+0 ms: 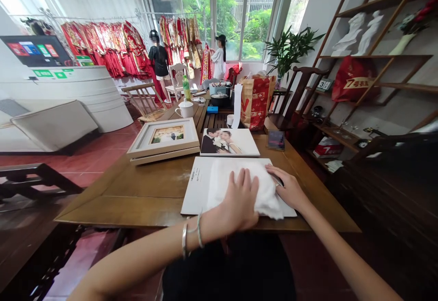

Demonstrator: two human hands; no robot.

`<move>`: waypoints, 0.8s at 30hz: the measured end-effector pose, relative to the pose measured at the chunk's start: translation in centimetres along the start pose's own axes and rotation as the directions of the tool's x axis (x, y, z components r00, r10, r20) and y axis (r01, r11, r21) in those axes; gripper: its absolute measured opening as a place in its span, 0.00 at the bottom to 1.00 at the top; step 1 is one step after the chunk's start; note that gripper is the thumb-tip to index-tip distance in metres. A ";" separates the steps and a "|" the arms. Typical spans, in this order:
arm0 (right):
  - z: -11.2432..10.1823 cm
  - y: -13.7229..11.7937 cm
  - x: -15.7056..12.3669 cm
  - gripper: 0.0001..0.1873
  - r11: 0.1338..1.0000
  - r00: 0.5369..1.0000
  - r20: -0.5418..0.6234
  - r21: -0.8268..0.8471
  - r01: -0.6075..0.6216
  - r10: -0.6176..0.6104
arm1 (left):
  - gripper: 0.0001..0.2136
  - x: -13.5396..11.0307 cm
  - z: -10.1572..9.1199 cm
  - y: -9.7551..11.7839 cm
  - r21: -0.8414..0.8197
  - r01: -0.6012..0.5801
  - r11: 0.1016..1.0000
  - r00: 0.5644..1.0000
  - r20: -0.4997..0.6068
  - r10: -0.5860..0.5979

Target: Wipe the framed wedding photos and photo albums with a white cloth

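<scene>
White cloth [236, 180] spread on white album [200, 187] at near table [143, 191] edge. Left hand [239, 200] pressed flat on cloth, fingers extended, gripping nothing, bracelets at wrist. Right hand [289, 187] open, fingertips resting on cloth's right edge. Framed photo [164, 139] and wedding print [229, 142] just behind.

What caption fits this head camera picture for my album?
Both hands, left hand and right hand, press a white cloth on a white album on a wooden table.
</scene>
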State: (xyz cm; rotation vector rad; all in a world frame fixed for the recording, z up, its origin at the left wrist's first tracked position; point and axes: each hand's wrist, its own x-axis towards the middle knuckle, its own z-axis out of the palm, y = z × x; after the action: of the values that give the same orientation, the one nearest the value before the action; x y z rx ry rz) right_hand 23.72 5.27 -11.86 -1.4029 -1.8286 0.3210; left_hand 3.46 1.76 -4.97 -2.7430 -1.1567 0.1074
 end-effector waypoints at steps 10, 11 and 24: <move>0.0 0.2 0.2 0.17 0.999 1.000 0.017 -0.036 0.008 -0.008 | 0.38 -3.2 -0.7 1.1 -0.045 -0.096 0.994 0.994 0.050 0.098; 0.0 0.2 0.2 0.17 0.999 1.000 0.016 -0.031 0.013 -0.013 | 0.37 -2.2 -0.5 0.6 -0.042 -0.063 0.997 0.997 0.036 0.065; -0.3 0.4 0.0 0.17 0.999 1.000 0.017 -0.042 0.001 0.000 | 0.32 1.9 0.5 -3.2 -0.096 0.118 0.988 0.993 0.004 -0.118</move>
State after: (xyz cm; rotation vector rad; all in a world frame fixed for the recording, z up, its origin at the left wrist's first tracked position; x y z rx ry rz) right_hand 24.19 5.36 -11.87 -1.4326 -1.8593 0.2965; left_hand 2.45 5.39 -4.89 -2.7477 -1.3541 0.0359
